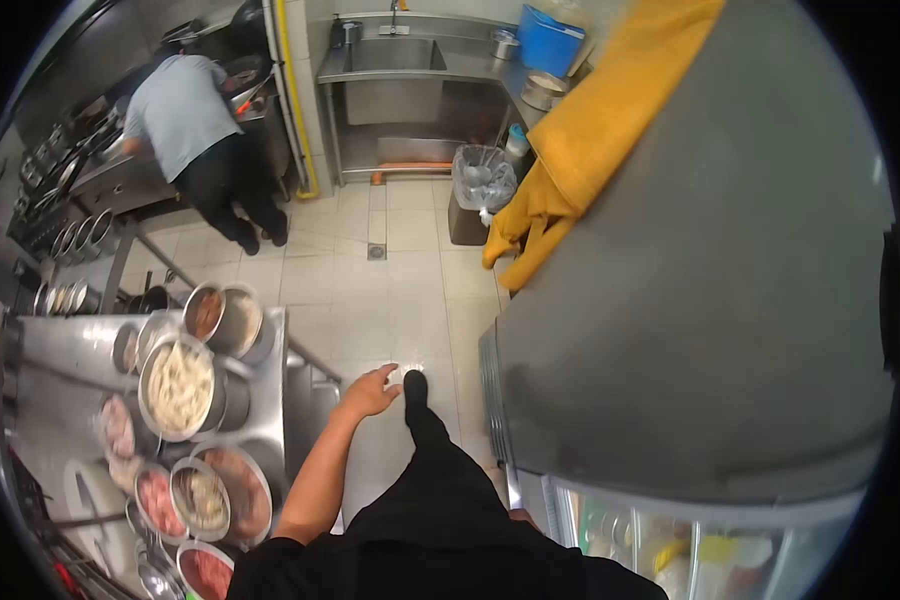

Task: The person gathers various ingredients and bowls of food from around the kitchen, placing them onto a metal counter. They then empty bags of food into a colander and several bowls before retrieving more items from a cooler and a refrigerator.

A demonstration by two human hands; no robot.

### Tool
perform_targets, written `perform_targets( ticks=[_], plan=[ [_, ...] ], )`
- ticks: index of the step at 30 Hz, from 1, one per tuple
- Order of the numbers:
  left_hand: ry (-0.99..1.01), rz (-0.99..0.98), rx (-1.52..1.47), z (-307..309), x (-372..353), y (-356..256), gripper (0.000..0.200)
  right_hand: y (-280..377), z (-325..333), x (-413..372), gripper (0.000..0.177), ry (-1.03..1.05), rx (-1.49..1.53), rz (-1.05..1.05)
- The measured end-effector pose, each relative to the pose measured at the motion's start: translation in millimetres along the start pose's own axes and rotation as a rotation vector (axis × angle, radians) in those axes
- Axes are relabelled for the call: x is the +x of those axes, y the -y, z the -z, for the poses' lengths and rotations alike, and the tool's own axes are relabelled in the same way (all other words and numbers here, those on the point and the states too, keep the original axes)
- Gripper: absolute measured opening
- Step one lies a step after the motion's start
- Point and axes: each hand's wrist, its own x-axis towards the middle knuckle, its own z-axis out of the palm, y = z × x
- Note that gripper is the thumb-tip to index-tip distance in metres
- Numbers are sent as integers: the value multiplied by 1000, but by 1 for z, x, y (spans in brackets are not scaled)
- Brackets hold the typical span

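My left hand (371, 391) hangs over the tiled floor in front of my body, its fingers apart and nothing in them. It is to the right of a steel table (270, 380) that bears pots and bowls of food. The nearest of these is a large pot of pale pieces (178, 388). Of my right hand (523, 517), only a small patch of skin shows at my right side, beside the edge of a glass-topped cold cabinet (590, 520); its fingers are hidden.
A co-worker (185, 125) bends over the stove at the upper left. A steel sink (395, 55) stands at the back, with a lined bin (470, 215) beside it. A yellow cloth (600, 130) hangs over the large grey surface (690, 300) on the right.
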Motion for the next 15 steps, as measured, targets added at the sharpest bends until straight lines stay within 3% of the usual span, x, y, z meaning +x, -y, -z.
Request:
perform_targets(
  ticks=[3,6,8,10,11,13,14,15],
  plan=[
    [-108,8,42,36,99,23,53,116,-2,70,25,-19,-349,179],
    [97,141,101,72,149,28,58,266,5,126,27,-121,-622,331],
    [223,177,19,111,188,29,60,384,-6,156,31,-266,-479,461],
    [174,243,-87,146,221,25,60,525,-15,130,35,-266,-524,596],
    [190,224,-77,157,241,30,60,576,-23,147,35,-218,-469,783],
    [25,290,-24,178,287,52,60,693,-34,125,33,0,-224,813],
    [59,313,-6,188,314,59,60,747,-33,116,33,88,-174,849],
    [102,346,21,199,335,67,59,788,-37,147,34,50,-112,970]
  ],
)
